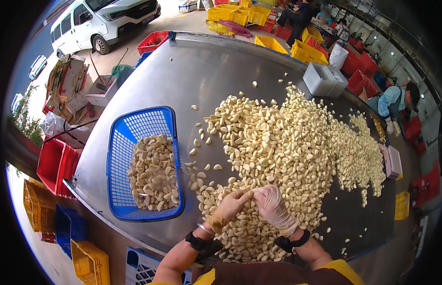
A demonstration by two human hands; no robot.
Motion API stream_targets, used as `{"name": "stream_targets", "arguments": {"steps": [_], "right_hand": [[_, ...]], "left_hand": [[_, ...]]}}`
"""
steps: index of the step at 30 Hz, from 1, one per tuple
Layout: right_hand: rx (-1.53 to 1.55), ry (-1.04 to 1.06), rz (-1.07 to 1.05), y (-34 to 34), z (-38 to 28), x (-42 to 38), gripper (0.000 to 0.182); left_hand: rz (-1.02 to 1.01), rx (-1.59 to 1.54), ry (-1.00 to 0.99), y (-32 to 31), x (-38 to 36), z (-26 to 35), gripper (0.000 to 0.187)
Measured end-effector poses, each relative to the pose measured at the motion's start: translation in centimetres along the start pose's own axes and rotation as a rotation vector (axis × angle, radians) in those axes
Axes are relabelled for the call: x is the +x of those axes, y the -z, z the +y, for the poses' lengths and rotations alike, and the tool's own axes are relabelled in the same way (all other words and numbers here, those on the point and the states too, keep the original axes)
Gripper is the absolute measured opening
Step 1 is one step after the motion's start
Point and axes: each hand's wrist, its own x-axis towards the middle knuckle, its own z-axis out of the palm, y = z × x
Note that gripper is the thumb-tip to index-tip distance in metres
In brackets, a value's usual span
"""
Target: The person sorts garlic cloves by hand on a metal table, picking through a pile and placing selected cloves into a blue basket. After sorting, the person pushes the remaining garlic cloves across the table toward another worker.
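A large heap of peeled garlic cloves (287, 142) spreads over the metal table (173, 66). Above the heap's near edge my two hands meet at the fingertips. My left hand (232, 205) looks bare, its fingers pinched together on something too small to make out. My right hand (272, 205), in a thin clear glove, is closed against the left fingertips, and what it grips is hidden. To the left of my hands, a blue basket (120, 166) holds a pile of garlic cloves (153, 173).
Pale plastic bins (320, 78) stand at the table's far edge. A co-worker (396, 102) is at the right end. A pink box (393, 161) sits near the right edge. Red, blue and yellow crates (90, 261) lie left and beyond, with a white van (104, 19) behind.
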Motion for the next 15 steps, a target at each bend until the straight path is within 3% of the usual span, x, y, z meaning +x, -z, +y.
{"name": "stream_targets", "arguments": {"steps": [6, 10, 12, 14, 15], "right_hand": [[-0.046, -0.005, -0.034, 0.4, -0.6, -0.3, 0.029], [-0.117, -0.194, -0.044, 3.8, -1.6, 1.6, 0.037], [-0.123, -0.124, -0.037, 3.6, -0.9, 1.3, 0.034], [0.546, -0.229, -0.059, 1.6, 0.3, -0.3, 0.026], [0.610, -0.251, -0.004, 1.6, 0.1, -0.1, 0.018]], "left_hand": [[-0.079, -0.038, 0.101, 0.5, 0.2, -0.2, 0.037], [-0.102, -0.107, 0.016, -0.2, -0.1, 0.2, 0.030], [-0.080, -0.048, 0.041, -0.3, -0.8, 0.9, 0.025], [-0.090, -0.067, -0.085, -0.4, -0.2, -0.2, 0.026], [-0.091, -0.071, -0.088, -0.2, 0.0, -0.4, 0.026]]}}
